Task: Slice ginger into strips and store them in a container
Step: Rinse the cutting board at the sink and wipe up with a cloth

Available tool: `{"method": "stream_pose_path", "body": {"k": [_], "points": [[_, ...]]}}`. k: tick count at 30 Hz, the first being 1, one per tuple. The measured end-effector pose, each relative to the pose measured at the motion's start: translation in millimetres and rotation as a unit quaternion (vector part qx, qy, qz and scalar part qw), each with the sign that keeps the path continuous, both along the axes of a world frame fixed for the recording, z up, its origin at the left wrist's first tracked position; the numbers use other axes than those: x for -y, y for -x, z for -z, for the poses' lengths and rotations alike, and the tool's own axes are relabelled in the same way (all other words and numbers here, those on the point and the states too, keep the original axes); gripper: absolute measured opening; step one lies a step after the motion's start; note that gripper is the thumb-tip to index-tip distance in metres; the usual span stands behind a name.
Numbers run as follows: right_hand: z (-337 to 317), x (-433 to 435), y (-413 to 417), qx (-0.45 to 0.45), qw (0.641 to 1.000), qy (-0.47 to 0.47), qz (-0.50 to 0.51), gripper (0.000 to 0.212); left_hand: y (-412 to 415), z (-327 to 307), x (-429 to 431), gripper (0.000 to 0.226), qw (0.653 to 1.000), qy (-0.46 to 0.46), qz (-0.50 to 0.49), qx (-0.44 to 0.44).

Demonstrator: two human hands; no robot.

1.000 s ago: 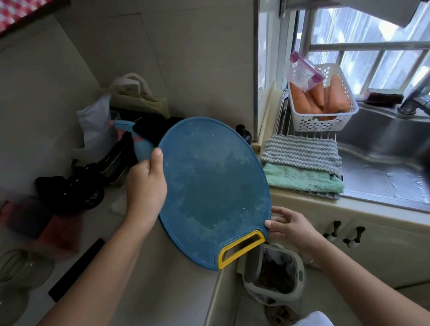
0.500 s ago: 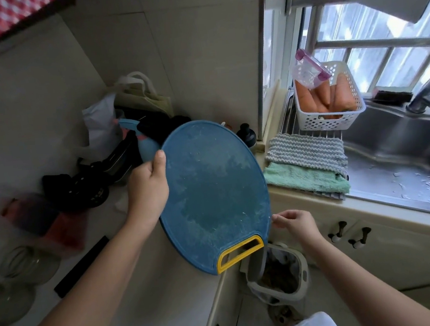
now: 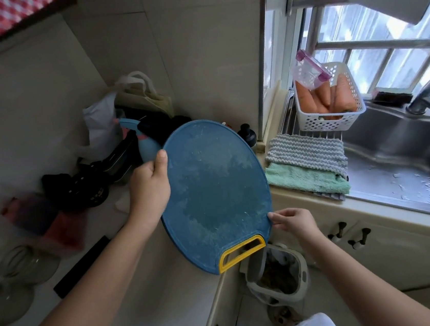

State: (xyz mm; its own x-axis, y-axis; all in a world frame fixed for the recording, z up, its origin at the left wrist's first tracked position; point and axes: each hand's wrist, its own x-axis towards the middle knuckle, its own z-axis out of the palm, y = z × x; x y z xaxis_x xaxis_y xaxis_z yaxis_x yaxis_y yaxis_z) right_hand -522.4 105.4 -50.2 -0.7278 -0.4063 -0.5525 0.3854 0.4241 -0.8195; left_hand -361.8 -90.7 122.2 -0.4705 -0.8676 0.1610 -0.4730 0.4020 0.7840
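Two hands are set on a round blue board [image 3: 217,189], which is held tilted above the corner of the counter [image 3: 146,318], its yellow handle [image 3: 241,252] turned toward the person. The board's left rim is gripped by the left hand [image 3: 149,186], the thumb laid on the upper face and the fingers passing out of sight beneath. The right rim, just above the handle, is pinched by the fingertips of the right hand [image 3: 293,221]. The board's face is marked with pale, streaky patches. Below the handle an open bin [image 3: 277,273] is seen on the floor. To the right, two folded cloths [image 3: 307,163] are laid at the edge of the sink [image 3: 394,147]. Behind them a white basket [image 3: 332,121] of carrots [image 3: 308,98] is topped by a clear container [image 3: 305,72] with a purple-clipped lid. A spray bottle [image 3: 145,146] is partly hidden behind the board.
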Motion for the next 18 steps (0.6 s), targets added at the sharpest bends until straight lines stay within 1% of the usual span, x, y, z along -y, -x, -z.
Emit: {"method": "stream_pose_path", "body": {"k": [2, 4, 6, 8, 11, 14, 18], "points": [[-0.7, 0.0, 0.5, -0.010, 1.000, -0.011, -0.001, 0.009, -0.5, 1.0, 0.6, 0.051, 1.000, 0.000, 0.002, -0.004], [0.2, 0.8, 0.8, -0.053, 0.997, -0.056, -0.024, 0.001, -0.5, 1.7, -0.1, 0.051, 1.000, 0.002, 0.006, -0.005], [0.0, 0.8, 0.4, -0.107, 0.987, -0.109, -0.055, 0.011, -0.4, 2.2, -0.5, 0.051, 1.000, 0.011, 0.005, 0.000], [-0.2, -0.3, -0.4, -0.148, 0.978, -0.125, -0.074, 0.016, -0.2, 2.7, 0.1, 0.051, 1.000, 0.012, 0.004, 0.001], [-1.1, -1.8, -0.1, -0.198, 0.967, -0.131, -0.092, 0.007, -0.6, 3.0, 1.1, 0.052, 1.000, 0.012, 0.004, -0.001], [-4.0, -1.7, -1.4, -0.185, 0.973, -0.109, -0.086, 0.007, -0.3, 1.9, -0.6, 0.052, 1.000, 0.015, 0.001, 0.002], [-0.3, 0.8, 0.2, -0.094, 0.992, -0.075, -0.032, 0.010, -0.6, 1.6, -0.8, 0.053, 1.000, 0.011, 0.004, 0.001]]}}
